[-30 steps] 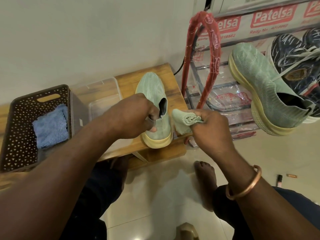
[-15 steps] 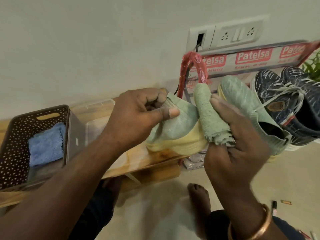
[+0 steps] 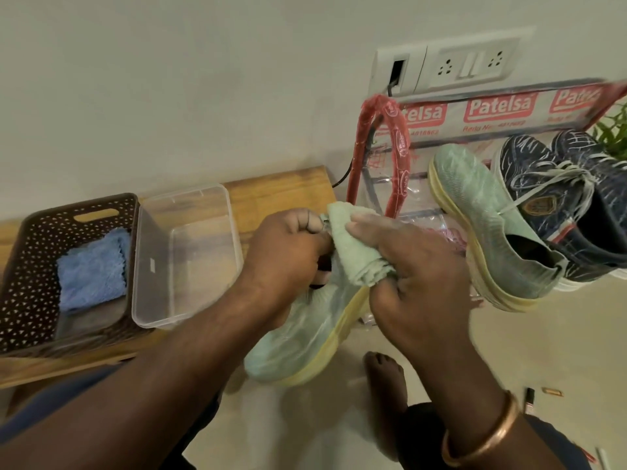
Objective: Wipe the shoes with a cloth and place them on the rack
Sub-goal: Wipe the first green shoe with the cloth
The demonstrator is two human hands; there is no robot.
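Just off the table [image 3: 278,188], our L hand [image 3: 288,252] grips the blurred shoe [image 3: 305,340], collar mostly hidden; R hand [image 3: 417,276] fingers [image 3: 376,225] clutch the cloth [image 3: 353,252].

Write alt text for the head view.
The left hand grips a pale green shoe by its opening while the right hand holds a green cloth against it. A matching shoe and a navy pair sit on the rack at right; a basket with a blue cloth stands on the bench.

Likely home: shoe rack [image 3: 360,157], wall socket [image 3: 471,64], wooden bench [image 3: 278,188].
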